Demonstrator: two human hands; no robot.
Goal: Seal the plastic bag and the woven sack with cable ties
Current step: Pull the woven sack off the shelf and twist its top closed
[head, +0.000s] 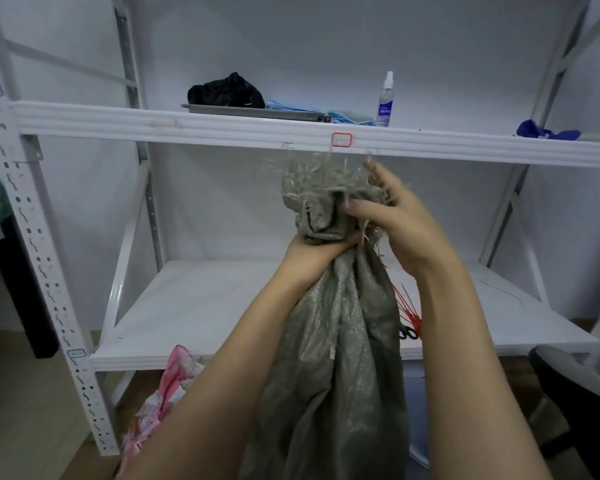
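The grey-green woven sack (pixel 329 358) hung upright in front of the white metal shelf rack (pixel 222 128), its frayed mouth bunched just below the upper shelf's front edge. The left hand (pixel 312 256) was clenched in a tight grip around the sack's gathered neck. The right hand (pixel 392 216) pressed on the bunched top, thumb and fingers half curled into the loose fabric. Red cable ties (pixel 407 311) lay on the lower shelf near its front edge, beside the right forearm. A pink-and-white plastic bag (pixel 163 396) sat on the floor under that shelf's left front corner.
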